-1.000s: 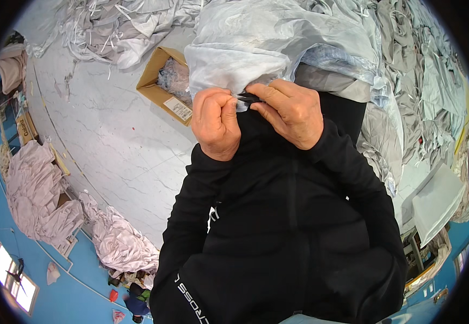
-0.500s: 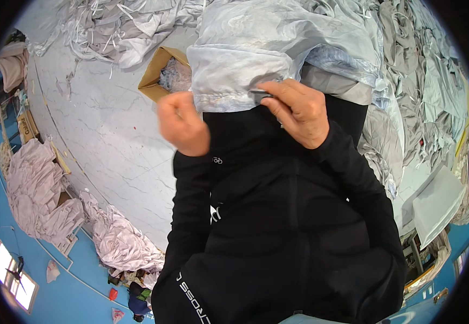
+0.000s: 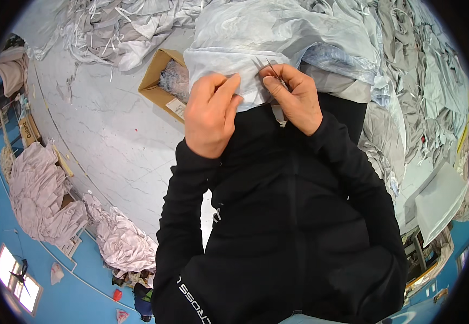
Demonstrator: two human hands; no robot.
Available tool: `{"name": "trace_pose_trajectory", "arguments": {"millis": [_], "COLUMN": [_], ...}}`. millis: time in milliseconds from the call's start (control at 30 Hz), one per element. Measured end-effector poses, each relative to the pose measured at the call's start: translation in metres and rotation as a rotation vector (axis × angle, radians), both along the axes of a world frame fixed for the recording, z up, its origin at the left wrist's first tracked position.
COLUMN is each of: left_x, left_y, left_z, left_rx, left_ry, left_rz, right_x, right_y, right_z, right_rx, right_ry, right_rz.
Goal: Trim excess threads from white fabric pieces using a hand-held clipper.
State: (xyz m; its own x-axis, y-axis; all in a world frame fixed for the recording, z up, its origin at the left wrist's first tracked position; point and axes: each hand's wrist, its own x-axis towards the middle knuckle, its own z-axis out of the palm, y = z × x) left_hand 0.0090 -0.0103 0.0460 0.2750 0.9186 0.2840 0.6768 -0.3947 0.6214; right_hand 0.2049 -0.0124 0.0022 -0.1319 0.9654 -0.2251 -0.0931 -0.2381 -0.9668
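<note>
A pale grey-blue cloth (image 3: 245, 32) lies spread before me, its near edge falling over my dark lap. At that edge my left hand (image 3: 211, 116) is curled with bent fingers against the cloth. Whatever those fingers grip, if anything, is hidden. To its right, my right hand (image 3: 296, 100) is closed around small thread snips (image 3: 276, 75), their thin dark blades pointing up and away over the cloth. Below the right fingers, a small pale strip (image 3: 279, 114) hangs at the cloth's edge.
Beyond my left hand stands an open cardboard box (image 3: 150, 81) with clear plastic in it. Grey garments (image 3: 132, 32) are heaped at the far left, more cloth (image 3: 402, 108) along the right. Pinkish cloth piles (image 3: 40, 189) sit at the far left rim.
My left hand has come from a blurred position left of the cloth's edge onto the cloth. My right hand has shifted slightly left and up, and the snips' blades now show.
</note>
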Motion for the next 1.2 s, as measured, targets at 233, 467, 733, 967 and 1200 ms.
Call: {"name": "trace_pose_trajectory", "arguments": {"millis": [233, 467, 733, 967, 1200], "left_x": [-0.006, 0.005, 0.005, 0.006, 0.008], "left_y": [0.009, 0.000, -0.015, -0.016, -0.013], "left_z": [-0.017, -0.021, -0.025, -0.025, -0.018], "left_rx": [0.079, 0.136, 0.046, 0.056, -0.025], "left_ry": [0.036, -0.005, -0.142, -0.201, -0.126], "left_rz": [-0.131, -0.041, 0.056, 0.068, 0.090], "right_x": [0.003, 0.009, 0.008, 0.004, 0.012], "right_y": [0.000, -0.010, -0.012, -0.010, -0.011], "right_z": [-0.005, 0.014, 0.018, 0.016, 0.015], "right_rx": [-0.034, 0.141, 0.466, 0.549, 0.470], "right_ry": [0.008, -0.243, -0.524, -0.602, -0.563], "right_rz": [0.069, 0.189, 0.163, 0.173, 0.157]}}
